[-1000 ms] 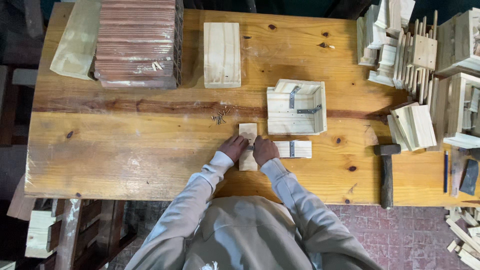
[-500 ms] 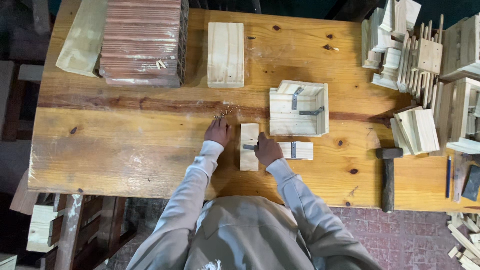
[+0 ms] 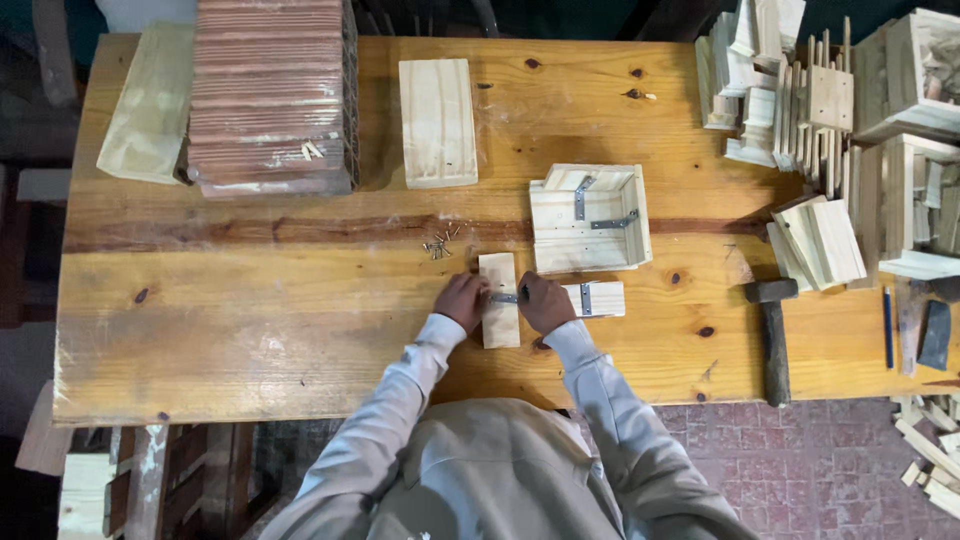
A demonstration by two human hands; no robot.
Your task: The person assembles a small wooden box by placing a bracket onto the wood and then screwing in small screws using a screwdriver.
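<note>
A: The left hand (image 3: 462, 301) presses the small upright wood block (image 3: 499, 300) near the table's (image 3: 250, 330) front edge; the right hand (image 3: 543, 302) pinches a metal bracket (image 3: 507, 298) against it.

B: Any risk?

A: The bracket could slide askew if either grip loosens. The loose nails (image 3: 438, 244) lie just beyond.

Probably a woodworking shop: plank workbench (image 3: 250, 330), hammer (image 3: 773, 335), nails (image 3: 438, 243), stacked timber offcuts (image 3: 790, 90).

Pale plastic-wrapped packet (image 3: 150, 105) at the table's far left corner, beside the reddish ribbed stack (image 3: 270, 95)
</note>
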